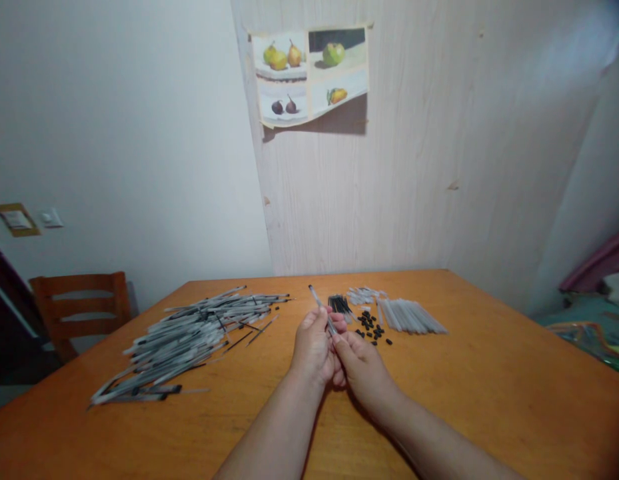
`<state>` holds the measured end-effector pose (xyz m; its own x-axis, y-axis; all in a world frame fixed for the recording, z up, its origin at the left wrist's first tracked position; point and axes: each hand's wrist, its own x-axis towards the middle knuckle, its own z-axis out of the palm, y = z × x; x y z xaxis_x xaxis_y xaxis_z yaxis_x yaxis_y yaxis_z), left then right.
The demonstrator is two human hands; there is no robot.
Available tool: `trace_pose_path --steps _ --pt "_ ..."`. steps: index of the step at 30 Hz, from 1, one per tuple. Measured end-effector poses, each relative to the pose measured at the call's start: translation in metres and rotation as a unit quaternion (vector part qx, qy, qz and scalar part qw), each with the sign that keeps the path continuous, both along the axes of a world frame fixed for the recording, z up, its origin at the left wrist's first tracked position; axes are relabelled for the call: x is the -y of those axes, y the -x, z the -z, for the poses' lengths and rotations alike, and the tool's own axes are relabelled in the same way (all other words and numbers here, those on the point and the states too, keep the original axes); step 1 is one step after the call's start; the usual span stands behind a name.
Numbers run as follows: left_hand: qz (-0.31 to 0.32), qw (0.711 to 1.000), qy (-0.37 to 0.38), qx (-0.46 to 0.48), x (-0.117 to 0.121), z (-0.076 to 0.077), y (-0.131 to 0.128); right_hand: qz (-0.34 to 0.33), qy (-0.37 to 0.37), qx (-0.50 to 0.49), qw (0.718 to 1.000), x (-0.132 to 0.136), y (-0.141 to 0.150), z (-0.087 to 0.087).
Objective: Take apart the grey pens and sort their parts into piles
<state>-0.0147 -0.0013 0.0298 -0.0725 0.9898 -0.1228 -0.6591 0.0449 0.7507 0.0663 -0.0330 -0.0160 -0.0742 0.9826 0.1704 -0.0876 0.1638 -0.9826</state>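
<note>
Above the middle of the wooden table (469, 400), my two hands meet around one slim pen (314, 294) with a clear barrel and a dark far tip. My left hand (312, 343) is closed on its barrel, thumb on top. Close against it, my right hand (364, 373) pinches the pen's near end, which the fingers mostly hide. Just beyond my right hand lie small black plugs (369, 321), thin black pen parts (340, 305), short clear pieces (363, 295) and a row of clear tubes (412, 316).
A large heap of clear pens with black ends (189, 333) covers the table's left part, a few loose dark refills at its right edge. A wooden chair (82, 310) stands at the left. Fruit pictures (312, 77) hang on the wall behind the table.
</note>
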Motion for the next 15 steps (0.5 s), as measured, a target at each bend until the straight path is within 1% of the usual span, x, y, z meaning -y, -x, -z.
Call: trace_pose_path --steps 2,5,9,12,15 --pt "-0.023 1.0 0.005 0.02 -0.003 -0.002 0.005 0.006 -0.007 0.028 1.0 0.003 0.002 0.003" --pt "-0.058 0.997 -0.01 0.047 -0.009 -0.003 0.017 -0.009 -0.017 0.067 0.998 0.011 0.008 0.007" --pt "-0.065 0.996 -0.022 0.053 -0.017 -0.001 0.033 -0.027 -0.032 0.094 0.995 0.018 0.013 0.008" --pt "-0.075 0.995 -0.02 0.057 -0.023 0.001 0.039 -0.01 -0.071 0.145 0.987 0.018 0.008 0.006" --pt "-0.083 0.996 -0.008 0.035 -0.028 0.005 0.044 0.026 -0.119 0.187 0.975 0.014 -0.001 0.004"
